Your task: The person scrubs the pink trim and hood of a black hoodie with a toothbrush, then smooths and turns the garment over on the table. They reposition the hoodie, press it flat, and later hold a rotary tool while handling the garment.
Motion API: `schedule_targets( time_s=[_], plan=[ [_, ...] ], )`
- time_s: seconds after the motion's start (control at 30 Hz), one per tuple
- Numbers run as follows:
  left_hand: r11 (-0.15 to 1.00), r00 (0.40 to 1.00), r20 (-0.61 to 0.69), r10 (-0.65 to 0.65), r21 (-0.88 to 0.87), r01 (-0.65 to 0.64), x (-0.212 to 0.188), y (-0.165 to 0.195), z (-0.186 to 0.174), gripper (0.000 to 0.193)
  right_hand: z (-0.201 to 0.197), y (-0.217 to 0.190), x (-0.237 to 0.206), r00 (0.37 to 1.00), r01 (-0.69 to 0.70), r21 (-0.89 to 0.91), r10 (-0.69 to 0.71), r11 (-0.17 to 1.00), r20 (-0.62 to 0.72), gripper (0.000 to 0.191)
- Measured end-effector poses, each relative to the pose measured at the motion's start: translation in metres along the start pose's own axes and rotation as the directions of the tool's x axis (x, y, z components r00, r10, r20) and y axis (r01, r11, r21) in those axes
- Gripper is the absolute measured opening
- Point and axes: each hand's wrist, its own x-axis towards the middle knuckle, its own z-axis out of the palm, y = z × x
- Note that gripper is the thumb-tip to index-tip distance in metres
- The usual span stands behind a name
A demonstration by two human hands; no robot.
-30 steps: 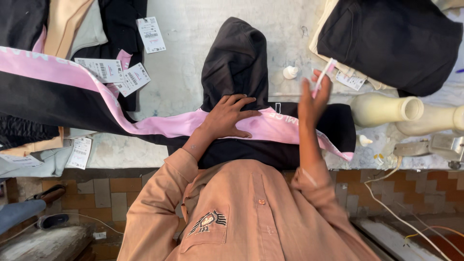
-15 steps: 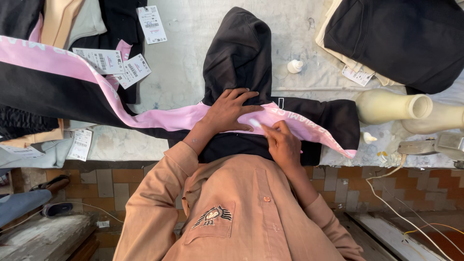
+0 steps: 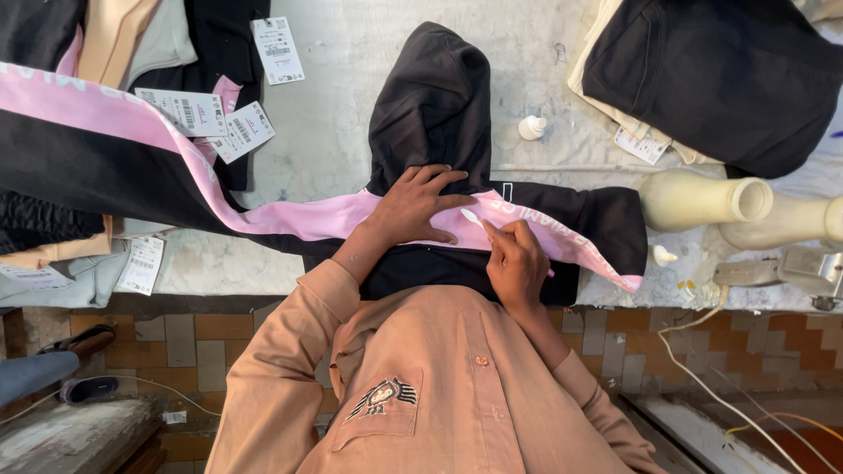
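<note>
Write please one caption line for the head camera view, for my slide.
Left hand flat on a black-and-pink hooded garment while right hand applies a small white-tipped stick to its pink stripe.

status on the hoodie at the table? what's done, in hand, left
Done: black hoodie lies spread flat on the table. In hand: left hand presses the pink stripe; right hand holds a small white-tipped tool to the stripe. Left: folded tagged garments lie beside it; whether they are treated can't be told.
</note>
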Motion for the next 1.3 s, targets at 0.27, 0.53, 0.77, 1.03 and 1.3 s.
schedule_targets(
  time_s=[0.27,0.53,0.77,1.03,1.3],
  plan=[
    [1.0,1.0,-0.006,-0.001,0.008,0.001,0.001,0.001,-0.001,0.074,-0.001,0.003,0.003,0.99,-0.079,0.094,0.089,0.992,-0.111,0.029],
    [0.998,0.998,0.027,-0.056,-0.013,0.057,0.003,0.003,-0.002,0.093,-0.007,-0.01,0.018,0.99,-0.015,-0.054,0.007,0.998,-0.14,0.026],
    [0.999,0.999,0.027,-0.044,0.01,0.044,0.004,0.002,-0.003,0.095,-0.011,-0.002,0.013,0.994,-0.035,-0.069,0.027,0.997,-0.107,0.027],
    [0.999,1.0,0.002,-0.028,0.018,0.028,0.003,0.001,0.002,0.097,0.001,0.003,0.007,0.986,-0.088,0.029,0.092,0.996,-0.139,0.03],
    [0.999,0.999,-0.005,-0.039,0.004,0.039,0.003,0.003,-0.003,0.093,-0.004,-0.001,0.005,0.991,0.016,-0.044,-0.021,0.999,-0.133,0.029]
  ],
)
